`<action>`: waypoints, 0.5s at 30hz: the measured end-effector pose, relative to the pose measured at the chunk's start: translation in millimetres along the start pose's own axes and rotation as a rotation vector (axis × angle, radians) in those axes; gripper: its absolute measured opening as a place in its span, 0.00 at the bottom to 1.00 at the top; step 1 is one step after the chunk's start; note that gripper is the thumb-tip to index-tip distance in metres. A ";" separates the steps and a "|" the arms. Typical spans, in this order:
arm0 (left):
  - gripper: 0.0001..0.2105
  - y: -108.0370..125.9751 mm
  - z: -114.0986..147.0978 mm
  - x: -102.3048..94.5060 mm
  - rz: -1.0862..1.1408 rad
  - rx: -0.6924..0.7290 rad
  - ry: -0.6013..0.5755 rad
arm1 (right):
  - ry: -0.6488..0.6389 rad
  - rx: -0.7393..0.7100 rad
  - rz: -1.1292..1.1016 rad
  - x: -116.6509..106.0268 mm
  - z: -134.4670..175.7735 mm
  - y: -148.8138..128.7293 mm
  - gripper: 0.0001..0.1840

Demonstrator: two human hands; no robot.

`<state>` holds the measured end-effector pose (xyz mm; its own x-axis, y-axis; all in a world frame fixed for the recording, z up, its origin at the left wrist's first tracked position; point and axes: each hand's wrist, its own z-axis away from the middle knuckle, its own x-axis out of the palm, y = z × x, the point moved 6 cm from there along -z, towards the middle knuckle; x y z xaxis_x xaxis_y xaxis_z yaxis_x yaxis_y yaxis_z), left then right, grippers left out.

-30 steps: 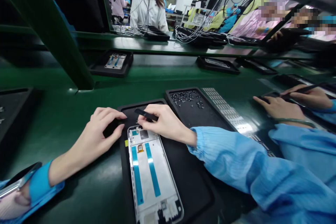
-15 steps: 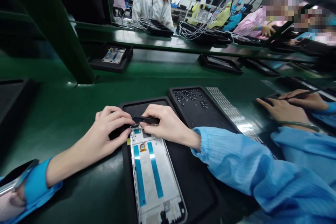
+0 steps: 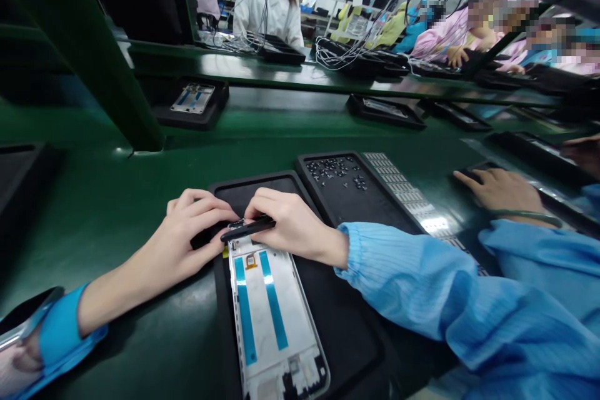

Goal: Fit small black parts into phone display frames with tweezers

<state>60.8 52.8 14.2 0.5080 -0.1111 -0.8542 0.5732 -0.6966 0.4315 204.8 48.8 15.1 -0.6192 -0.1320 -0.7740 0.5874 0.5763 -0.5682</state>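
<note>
A silver phone mid-frame with two blue adhesive strips and a small orange flex part lies lengthwise in a black tray. My left hand is closed at its upper left corner, thumb and fingertips gripping the edge there. Over the top end, my right hand pinches a slim black hand tool, which lies slanted across the frame with one end close to my left thumb. Whatever small part sits beneath the fingertips is hidden.
Beside my tray, a second black tray holds many tiny black parts. A sheet of small pieces runs along its right side. At right is a co-worker's hand. A green post rises at left; another tray with a phone frame stands behind.
The black tool in my right hand has swung, its free end now lower and further left over the frame's top. My left hand stays at the corner. The whole view has shifted slightly.
</note>
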 end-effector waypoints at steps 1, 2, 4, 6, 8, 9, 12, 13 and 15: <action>0.14 0.1 -0.1 0.3 0.003 0.000 -0.004 | -0.003 -0.005 0.013 0.3 -0.2 -0.7 0.01; 0.14 0.5 -0.2 0.4 0.005 0.005 -0.005 | -0.010 -0.010 0.024 0.6 -0.6 -1.3 0.01; 0.14 1.3 -0.3 0.3 0.000 0.025 0.002 | -0.024 -0.020 0.038 0.7 -1.8 -2.3 0.01; 0.13 2.4 -0.5 -0.5 -0.021 0.047 0.018 | -0.032 -0.024 0.032 -0.4 -3.1 -2.5 0.01; 0.13 4.2 -0.8 -0.3 -0.063 0.072 0.013 | -0.034 -0.026 0.009 -2.8 -4.0 -2.5 0.02; 0.13 5.6 -1.0 0.0 -0.094 0.089 0.008 | -0.038 -0.028 -0.002 -4.0 -4.2 -2.4 0.03; 0.13 12.7 -1.0 0.9 -0.221 0.174 0.007 | -0.060 -0.029 -0.020 -7.4 -4.5 -1.6 0.05; 0.13 15.4 -0.8 0.9 -0.268 0.202 0.013 | -0.065 -0.026 -0.026 -8.5 -5.0 -1.1 0.05; 0.14 20.3 -0.4 1.1 -0.350 0.243 0.018 | -0.066 -0.001 -0.056 -10.9 -7.2 1.3 0.04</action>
<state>73.2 38.8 22.1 0.3214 0.1727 -0.9311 0.5463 -0.8369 0.0333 208.5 56.8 24.8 -0.6154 -0.2172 -0.7577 0.5523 0.5671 -0.6111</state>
